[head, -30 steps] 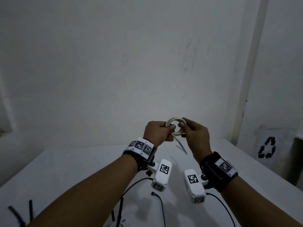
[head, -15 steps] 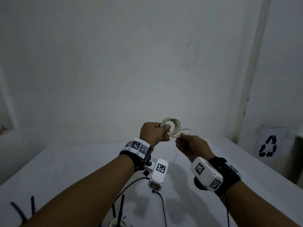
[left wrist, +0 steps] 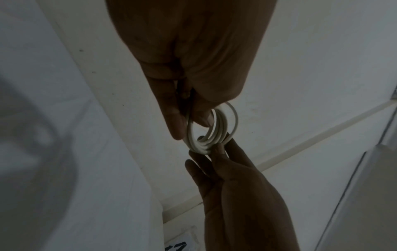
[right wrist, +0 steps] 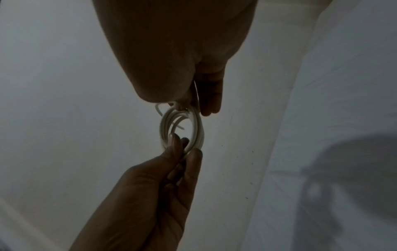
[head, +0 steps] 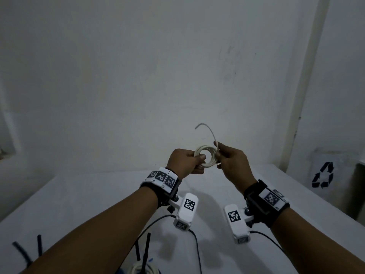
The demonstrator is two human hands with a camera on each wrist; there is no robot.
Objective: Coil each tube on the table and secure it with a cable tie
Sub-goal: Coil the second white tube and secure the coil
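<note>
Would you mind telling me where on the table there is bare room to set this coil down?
The white table is bare left of the left forearm and beyond both hands toward the wall. Its right side, beside the right forearm, is bare too. The near edge is crowded: black cable ties and another white coiled tube lie there.

Bare, dim utility-type room, plain scuffed white wall (head: 138, 86), white-covered table (head: 79, 204) pushed against it, pale vertical conduit (head: 310, 82) up the corner, bin with recycling symbol (head: 323, 177) at right, exact kind of room uncertain
</note>
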